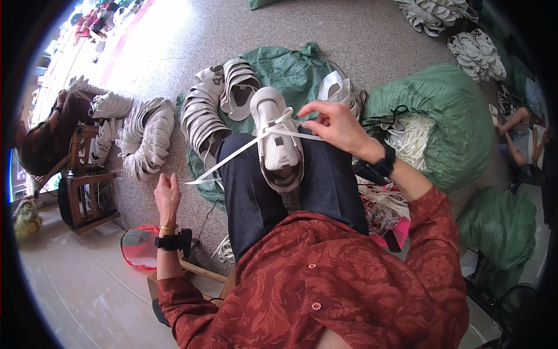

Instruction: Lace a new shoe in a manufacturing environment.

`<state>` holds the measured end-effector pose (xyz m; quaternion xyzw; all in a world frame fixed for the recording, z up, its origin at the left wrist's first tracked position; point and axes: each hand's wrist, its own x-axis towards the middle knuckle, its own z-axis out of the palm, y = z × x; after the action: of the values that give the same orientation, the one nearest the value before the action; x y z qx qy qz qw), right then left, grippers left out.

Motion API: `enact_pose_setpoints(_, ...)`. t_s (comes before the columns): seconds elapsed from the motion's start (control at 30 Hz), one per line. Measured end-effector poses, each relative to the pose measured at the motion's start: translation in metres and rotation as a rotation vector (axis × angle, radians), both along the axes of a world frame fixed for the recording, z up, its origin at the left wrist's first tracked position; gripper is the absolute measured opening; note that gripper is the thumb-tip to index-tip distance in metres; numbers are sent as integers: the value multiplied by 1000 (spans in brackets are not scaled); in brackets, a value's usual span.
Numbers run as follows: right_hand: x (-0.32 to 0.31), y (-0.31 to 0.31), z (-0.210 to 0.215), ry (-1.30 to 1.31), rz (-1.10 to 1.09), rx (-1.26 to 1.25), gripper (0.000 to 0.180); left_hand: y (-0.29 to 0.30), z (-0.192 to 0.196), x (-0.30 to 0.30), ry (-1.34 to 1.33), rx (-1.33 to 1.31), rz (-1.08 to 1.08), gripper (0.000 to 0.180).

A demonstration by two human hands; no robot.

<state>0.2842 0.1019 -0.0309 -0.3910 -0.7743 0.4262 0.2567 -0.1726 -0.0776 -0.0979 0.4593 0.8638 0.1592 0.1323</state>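
Note:
Across my thighs lies a white-and-grey sneaker (279,145), toe pointing away, with a white shoelace (238,152) crossed over its upper. My left hand (167,195) is off to the left, fingers pressed together beside a lace end; whether they grip anything is hidden. My right hand (338,129) hovers just right of the sneaker. Its index finger and thumb curve apart, while the other fingers look curled in where the lace's right-hand length passes under them. Nested shoe uppers (203,113) stand in a curved row beyond my left knee.
A green sack (442,122) of white laces (410,139) is at right, near a flattened green sack (285,72). More stacked uppers (145,136) lie at left beside a wooden chair (87,174). A red-rimmed mesh basket (138,247) sits near my left forearm. Other people sit at both sides.

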Motion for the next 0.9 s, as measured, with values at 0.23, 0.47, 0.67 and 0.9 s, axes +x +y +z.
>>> enact_pose_setpoints(0.23, -36, 19, -21, 37, 94, 196, 21, 57, 35, 76, -84, 276, -339, 19)
enact_pose_setpoints(0.47, -37, 20, -20, -30, 68, 35, 14, 120, 49, 175, -603, 203, -538, 9)
enact_pose_setpoints(0.67, -37, 17, -25, -2, 32, -59, 13, 139, 40, 195, -645, 129, -571, 13)
enact_pose_setpoints(0.9, -39, 21, -29, -2, 37, -75, 13, 141, 41, 199, -610, 183, -576, 12)
